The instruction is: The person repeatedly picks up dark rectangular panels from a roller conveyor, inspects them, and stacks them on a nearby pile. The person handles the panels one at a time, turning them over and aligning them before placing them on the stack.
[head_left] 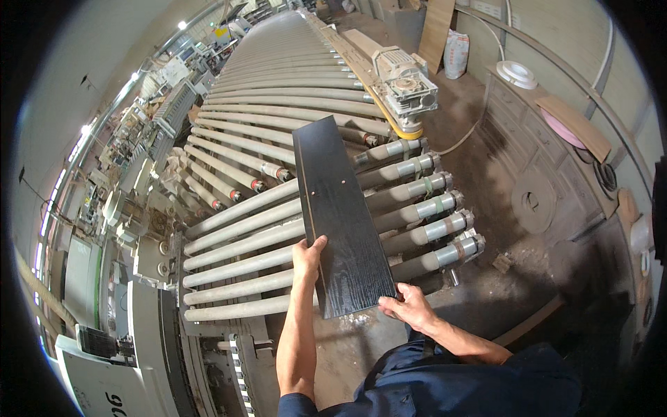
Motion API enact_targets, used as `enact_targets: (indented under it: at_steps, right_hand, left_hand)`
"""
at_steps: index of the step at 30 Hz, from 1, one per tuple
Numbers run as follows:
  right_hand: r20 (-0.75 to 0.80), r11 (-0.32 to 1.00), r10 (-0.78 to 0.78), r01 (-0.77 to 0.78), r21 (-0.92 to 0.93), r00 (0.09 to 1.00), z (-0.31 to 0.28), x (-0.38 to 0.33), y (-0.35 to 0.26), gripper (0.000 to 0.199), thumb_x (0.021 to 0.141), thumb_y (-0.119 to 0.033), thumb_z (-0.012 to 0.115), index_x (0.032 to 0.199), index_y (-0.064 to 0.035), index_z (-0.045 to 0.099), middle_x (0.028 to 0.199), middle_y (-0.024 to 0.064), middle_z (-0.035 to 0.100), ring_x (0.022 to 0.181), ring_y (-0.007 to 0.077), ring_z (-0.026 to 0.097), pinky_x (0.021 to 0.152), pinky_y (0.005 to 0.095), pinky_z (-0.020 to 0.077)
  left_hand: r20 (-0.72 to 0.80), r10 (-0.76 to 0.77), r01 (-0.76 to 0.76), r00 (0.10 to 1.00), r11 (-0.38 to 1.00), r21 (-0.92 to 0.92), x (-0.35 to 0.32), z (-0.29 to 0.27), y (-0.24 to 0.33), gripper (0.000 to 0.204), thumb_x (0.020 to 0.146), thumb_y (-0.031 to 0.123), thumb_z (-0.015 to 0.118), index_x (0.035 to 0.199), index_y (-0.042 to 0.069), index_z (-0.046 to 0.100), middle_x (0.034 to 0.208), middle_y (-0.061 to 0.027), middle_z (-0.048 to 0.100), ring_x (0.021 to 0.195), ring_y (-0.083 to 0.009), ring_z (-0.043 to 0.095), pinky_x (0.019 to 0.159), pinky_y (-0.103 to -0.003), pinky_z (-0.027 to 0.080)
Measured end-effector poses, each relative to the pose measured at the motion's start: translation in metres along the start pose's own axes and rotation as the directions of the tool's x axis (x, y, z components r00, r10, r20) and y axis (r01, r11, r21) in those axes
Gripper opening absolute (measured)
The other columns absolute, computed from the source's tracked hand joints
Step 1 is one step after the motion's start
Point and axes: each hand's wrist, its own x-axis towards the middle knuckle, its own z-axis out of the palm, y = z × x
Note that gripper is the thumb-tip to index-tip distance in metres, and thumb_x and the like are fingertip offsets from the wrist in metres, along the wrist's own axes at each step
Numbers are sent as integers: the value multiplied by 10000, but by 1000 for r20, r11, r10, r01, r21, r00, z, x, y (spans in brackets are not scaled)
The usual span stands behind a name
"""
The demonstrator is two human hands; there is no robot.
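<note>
A long black wood-grain panel (pixel 340 222) is held up over the rollers, its far end pointing away from me. Two small light dots, perhaps holes or dowels, show on its upper face, and a thin pale line runs along its left side. My left hand (pixel 307 258) grips the left edge, thumb on top. At the near right corner, my right hand (pixel 410 307) is closed on the panel with the thumb above. The fingers beneath the board are hidden on both sides.
Under the panel lies a roller conveyor (pixel 240 274), which bends and runs far ahead. A motor (pixel 406 87) stands at its right side. Grey machinery (pixel 118 375) is close on my left. To the right, a dusty cabinet (pixel 528 149) carries a white round object (pixel 517 74).
</note>
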Motion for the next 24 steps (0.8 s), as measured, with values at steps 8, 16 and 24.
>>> enact_targets:
  at_steps: [8, 16, 24]
  right_hand:
    - [20, 647, -207, 152, -747, 978, -47, -13, -44, 760, 787, -358, 805, 1347, 60, 506, 1257, 234, 622, 1102, 316, 656, 914, 395, 545]
    - [324, 282, -374, 439, -853, 869, -28, 14, -3, 923, 737, -278, 824, 1421, 112, 344, 1393, 320, 466, 1262, 424, 513, 1057, 415, 448]
    - [230, 423, -343, 369, -827, 911, -28, 18, -11, 792, 738, -185, 828, 1385, 73, 450, 1099, 296, 654, 1020, 400, 668, 847, 408, 556]
  left_hand:
    - [240, 185, -300, 953, 692, 657, -79, -44, 14, 945, 734, 422, 831, 1460, -4, 401, 1481, -339, 325, 1351, -454, 397, 1112, -490, 377]
    - [351, 168, -358, 921, 720, 595, -152, -35, -20, 1038, 641, 131, 877, 1485, -41, 298, 1536, -352, 196, 1347, -459, 414, 1079, -425, 438]
    - [315, 275, -418, 908, 636, 648, -147, -27, -31, 974, 661, 94, 832, 1480, -23, 319, 1512, -366, 232, 1290, -500, 450, 1054, -456, 456]
